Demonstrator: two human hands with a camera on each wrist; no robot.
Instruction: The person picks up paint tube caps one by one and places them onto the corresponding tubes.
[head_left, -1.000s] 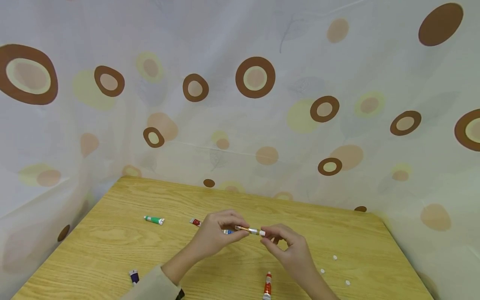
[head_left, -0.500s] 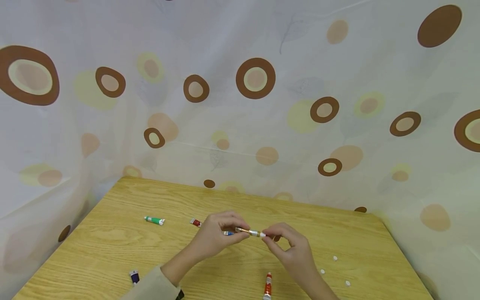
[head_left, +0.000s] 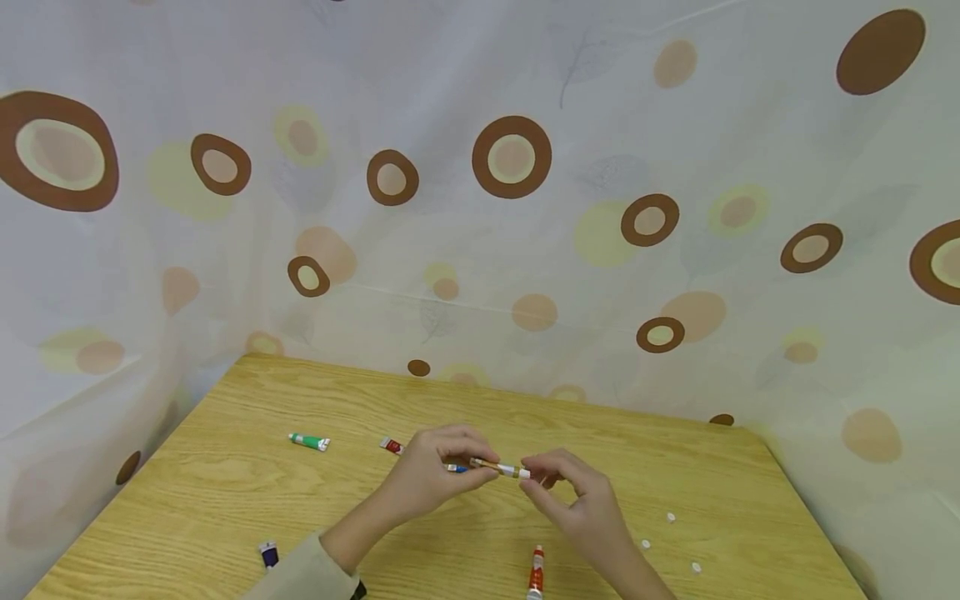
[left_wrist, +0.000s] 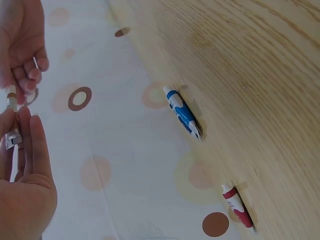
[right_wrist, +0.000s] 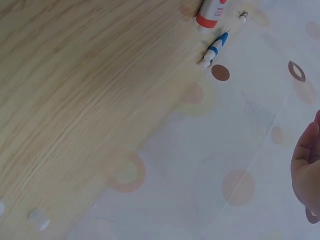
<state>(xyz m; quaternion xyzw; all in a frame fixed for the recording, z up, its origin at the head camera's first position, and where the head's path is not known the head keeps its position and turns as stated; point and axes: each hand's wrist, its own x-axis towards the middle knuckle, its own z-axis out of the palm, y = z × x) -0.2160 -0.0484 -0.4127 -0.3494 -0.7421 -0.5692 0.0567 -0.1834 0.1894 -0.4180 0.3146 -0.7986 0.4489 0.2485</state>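
The left grip (head_left: pixel 430 473) is pinching a gold-banded tube (head_left: pixel 505 469) above the surface (head_left: pixel 210 492); the right grip (head_left: pixel 587 500) is pinching its white cap (head_left: pixel 524 473). I'm guessing this is cap-turning, the next move calling for a steady twist.

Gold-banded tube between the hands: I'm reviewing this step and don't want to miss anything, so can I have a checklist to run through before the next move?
1. Left hand holding the gold-banded tube: ok, pinched toward its crimped end.
2. White cap at the tube's end: ok, in place.
3. Cap loosened: cannot tell.
4. Right hand gripping the cap: cannot tell; its fingertips are at the cap, but firm contact isn't clear.
5. Nearer red tube clear of both hands: ok, lying on the table.
6. Purple tube fully visible: not ok, the left sleeve hides part.
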